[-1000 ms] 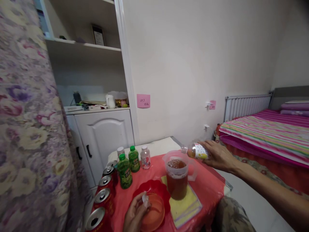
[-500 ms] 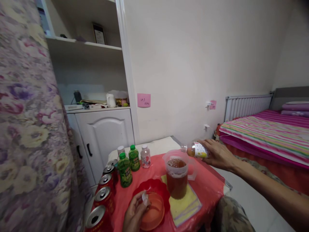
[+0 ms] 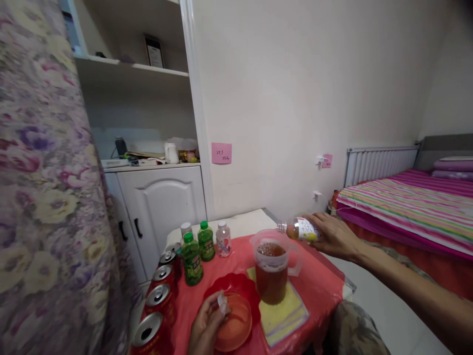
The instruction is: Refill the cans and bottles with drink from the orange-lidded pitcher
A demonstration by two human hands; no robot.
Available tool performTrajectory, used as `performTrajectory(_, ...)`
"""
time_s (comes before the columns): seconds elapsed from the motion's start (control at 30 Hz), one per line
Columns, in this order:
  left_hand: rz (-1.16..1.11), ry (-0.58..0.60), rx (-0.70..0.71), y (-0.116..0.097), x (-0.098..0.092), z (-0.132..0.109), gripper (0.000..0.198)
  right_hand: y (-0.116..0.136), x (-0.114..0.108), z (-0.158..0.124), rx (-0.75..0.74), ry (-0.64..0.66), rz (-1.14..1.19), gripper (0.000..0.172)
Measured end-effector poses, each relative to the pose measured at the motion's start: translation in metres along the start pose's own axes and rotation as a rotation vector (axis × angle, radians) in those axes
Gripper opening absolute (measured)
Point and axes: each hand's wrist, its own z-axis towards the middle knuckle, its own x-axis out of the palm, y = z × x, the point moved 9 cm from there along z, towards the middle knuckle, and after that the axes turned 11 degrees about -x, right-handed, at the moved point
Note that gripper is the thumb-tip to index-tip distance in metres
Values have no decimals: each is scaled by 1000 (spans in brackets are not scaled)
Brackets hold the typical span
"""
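My right hand (image 3: 328, 235) is wrapped round a clear tea bottle (image 3: 306, 230) with a white label. The bottle lies nearly level, its uncapped mouth over the rim of a clear plastic pitcher (image 3: 271, 278). Brown tea with bubbles on top fills much of the pitcher, which stands on a folded yellow cloth (image 3: 283, 323). Whether liquid is flowing I cannot tell. My left hand (image 3: 207, 320) pinches a small white bottle cap (image 3: 222, 304), partly hidden by the fingers, above an orange bowl (image 3: 238, 328). That bowl sits in or against a red scalloped dish (image 3: 232, 282).
Several red cans (image 3: 160, 298) line the table's left edge. Green-capped bottles (image 3: 192, 261) and a small white-capped bottle (image 3: 223, 239) stand behind the dish. A red cover (image 3: 321, 276) lies over the table. A floral curtain (image 3: 40, 197) hangs at left; a bed (image 3: 410, 202) is at right.
The view has shifted very slightly. Both hands, the tilted bottle and the pitcher keep nearly the same places.
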Motion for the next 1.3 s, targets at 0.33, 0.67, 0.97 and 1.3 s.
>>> performTrajectory(0.33, -22, 7, -3, 0, 0, 0, 64, 1, -1, 2, -12, -5, -16, 57)
performTrajectory(0.67, -3, 11, 18, 2, -2, 1, 64, 4, -3, 4, -35, -3, -23, 54)
performTrajectory(0.97, -10, -7, 14, -5, 2, -6, 62, 5, -1, 6, -33, 9, -59, 57)
performTrajectory(1.3, -8, -5, 48, -7, 3, -9, 58, 9, -5, 9, -34, 20, -43, 51)
